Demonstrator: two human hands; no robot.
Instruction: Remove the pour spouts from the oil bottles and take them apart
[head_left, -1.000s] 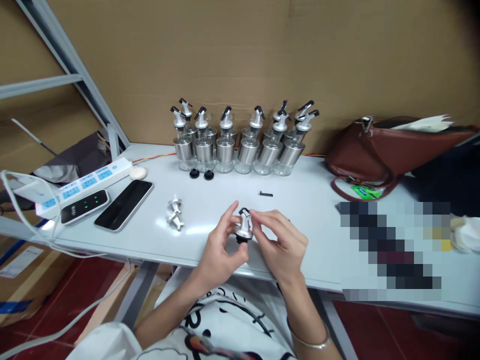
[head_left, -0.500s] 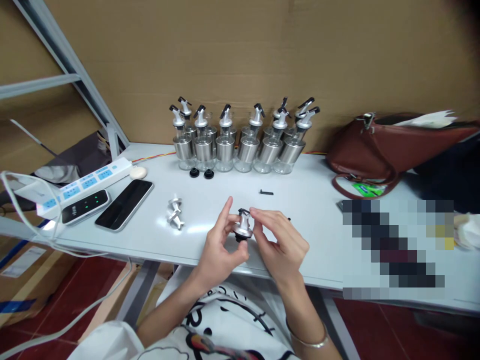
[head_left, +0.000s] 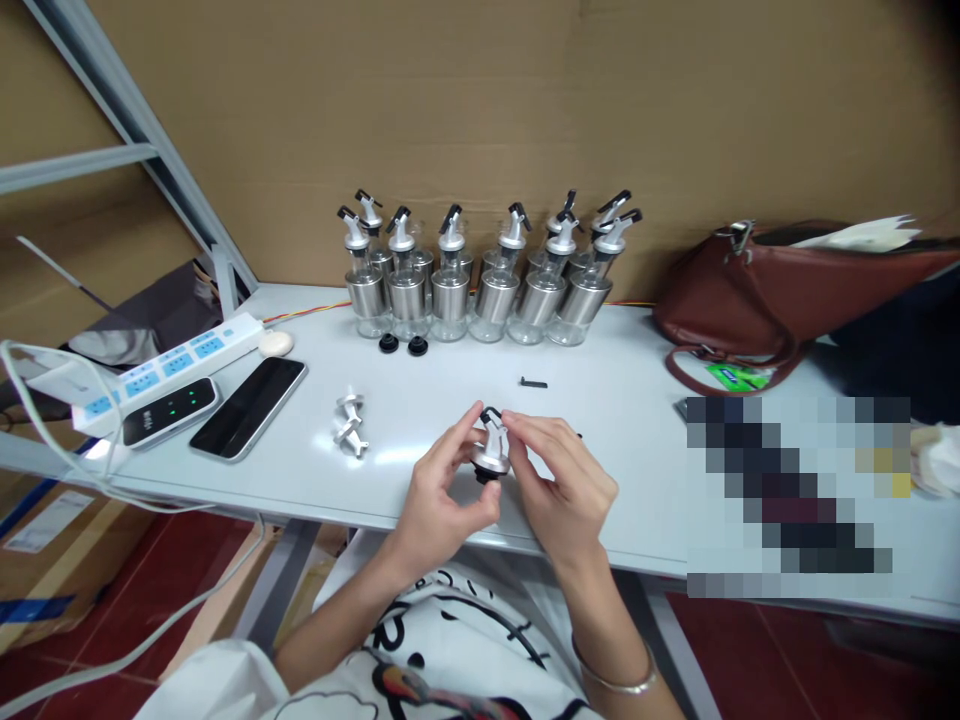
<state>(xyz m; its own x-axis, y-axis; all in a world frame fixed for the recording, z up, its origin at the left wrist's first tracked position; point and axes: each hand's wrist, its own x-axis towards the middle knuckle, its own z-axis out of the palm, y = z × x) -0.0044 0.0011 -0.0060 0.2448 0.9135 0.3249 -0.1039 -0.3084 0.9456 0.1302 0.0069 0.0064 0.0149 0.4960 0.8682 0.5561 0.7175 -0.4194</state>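
A silver pourer spout [head_left: 492, 456] with a black lever [head_left: 491, 411] is held upright near the middle of the desk's [head_left: 630, 400] front edge. The left hand [head_left: 446, 492], half curled, holds it between thumb and fingers, seemingly to steady it. The right hand's [head_left: 568, 480] fingertips narrow together at the lever, perhaps for fine control; whether they grip is unclear. Glass-and-steel bottles [head_left: 451, 296] line the back edge, probably out of the way; silver spouts [head_left: 351, 437] and black stoppers [head_left: 388, 343] lie loose, likely within reach.
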